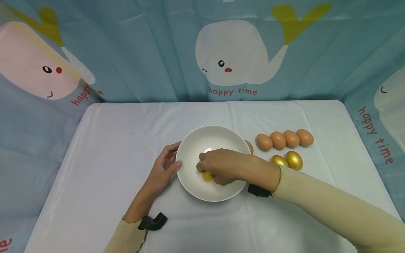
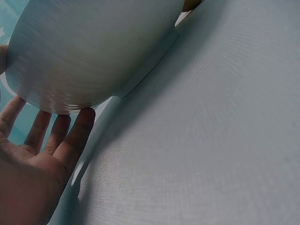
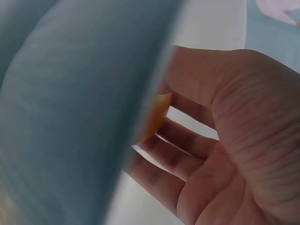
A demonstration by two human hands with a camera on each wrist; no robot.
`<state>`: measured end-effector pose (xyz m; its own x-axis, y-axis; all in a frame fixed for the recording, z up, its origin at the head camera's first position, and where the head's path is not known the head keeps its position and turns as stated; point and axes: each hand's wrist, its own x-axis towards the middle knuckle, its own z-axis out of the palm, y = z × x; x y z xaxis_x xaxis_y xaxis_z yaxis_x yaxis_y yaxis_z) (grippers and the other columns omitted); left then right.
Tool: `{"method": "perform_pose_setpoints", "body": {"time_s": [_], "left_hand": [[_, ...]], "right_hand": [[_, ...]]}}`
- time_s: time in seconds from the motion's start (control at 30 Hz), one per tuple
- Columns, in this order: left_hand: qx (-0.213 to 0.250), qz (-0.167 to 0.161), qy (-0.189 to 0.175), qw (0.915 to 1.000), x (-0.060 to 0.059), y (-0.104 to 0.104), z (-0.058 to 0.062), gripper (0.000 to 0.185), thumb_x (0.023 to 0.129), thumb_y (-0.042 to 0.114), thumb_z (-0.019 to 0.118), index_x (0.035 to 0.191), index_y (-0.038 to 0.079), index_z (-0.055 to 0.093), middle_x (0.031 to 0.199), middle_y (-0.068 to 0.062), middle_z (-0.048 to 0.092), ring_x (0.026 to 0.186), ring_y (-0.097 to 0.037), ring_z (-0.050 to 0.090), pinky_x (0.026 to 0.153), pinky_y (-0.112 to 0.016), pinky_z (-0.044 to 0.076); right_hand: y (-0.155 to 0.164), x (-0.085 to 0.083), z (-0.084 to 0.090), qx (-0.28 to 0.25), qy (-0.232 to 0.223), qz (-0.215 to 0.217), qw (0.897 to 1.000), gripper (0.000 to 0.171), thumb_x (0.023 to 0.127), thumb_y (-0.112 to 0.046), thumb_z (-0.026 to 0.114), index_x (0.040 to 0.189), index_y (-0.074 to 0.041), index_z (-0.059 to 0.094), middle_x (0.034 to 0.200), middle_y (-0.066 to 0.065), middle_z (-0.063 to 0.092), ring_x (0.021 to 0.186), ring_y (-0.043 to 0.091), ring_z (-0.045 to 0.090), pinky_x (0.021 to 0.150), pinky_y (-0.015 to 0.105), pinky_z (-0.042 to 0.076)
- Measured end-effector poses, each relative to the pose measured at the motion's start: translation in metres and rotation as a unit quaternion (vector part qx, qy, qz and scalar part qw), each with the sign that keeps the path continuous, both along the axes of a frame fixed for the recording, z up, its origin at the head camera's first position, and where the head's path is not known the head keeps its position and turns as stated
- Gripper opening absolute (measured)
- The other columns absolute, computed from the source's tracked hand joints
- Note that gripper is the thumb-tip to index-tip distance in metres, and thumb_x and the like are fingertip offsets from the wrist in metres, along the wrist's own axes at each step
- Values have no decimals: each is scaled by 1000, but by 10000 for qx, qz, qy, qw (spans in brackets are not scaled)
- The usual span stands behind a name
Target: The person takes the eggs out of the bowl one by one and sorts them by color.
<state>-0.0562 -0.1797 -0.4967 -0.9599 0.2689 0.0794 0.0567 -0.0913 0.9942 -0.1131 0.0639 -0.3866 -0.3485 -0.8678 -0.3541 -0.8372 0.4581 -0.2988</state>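
A white bowl (image 1: 193, 179) stands on the white-covered table. My left hand (image 1: 164, 167) holds its left side, thumb at the rim; in the left wrist view the fingers (image 2: 77, 136) touch the bowl's outer wall (image 2: 93, 51). Inside the bowl, my right hand (image 1: 223, 167) grips a golden egg (image 1: 207, 176), low near the bottom. In the right wrist view the bowl's wall (image 3: 84, 108) hides part of the egg (image 3: 157, 117) and the fingertips of the right hand (image 3: 201, 140).
Several brown eggs (image 1: 278, 140) lie in a row right of the bowl, and another brown egg (image 1: 249, 146) is partly behind its rim. Two golden eggs (image 1: 294, 160) sit nearer, one partly hidden by the right arm. A blue whale-print curtain (image 1: 152, 52) surrounds the table.
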Motion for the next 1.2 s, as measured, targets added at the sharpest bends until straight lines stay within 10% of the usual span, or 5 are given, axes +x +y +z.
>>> {"method": "perform_pose_setpoints", "body": {"time_s": [0.77,1.2], "left_hand": [[79,-54,-67,9999,0,2,2,61,104,2,58,160,5,36,160,-8,45,143,-8,54,106,-24,58],[-18,22,-5,10000,1,-1,0,61,103,1,58,160,4,37,159,-7,46,143,-7,55,107,-23,57]], "right_hand": [[13,0,1,-956,30,-359,9948,30,86,-13,74,114,-20,68,98,-4,60,82,12,55,76,26,49],[36,12,-2,-2302,-35,-1404,9630,32,84,-19,74,115,-26,70,105,-12,65,89,3,58,82,24,52]]}}
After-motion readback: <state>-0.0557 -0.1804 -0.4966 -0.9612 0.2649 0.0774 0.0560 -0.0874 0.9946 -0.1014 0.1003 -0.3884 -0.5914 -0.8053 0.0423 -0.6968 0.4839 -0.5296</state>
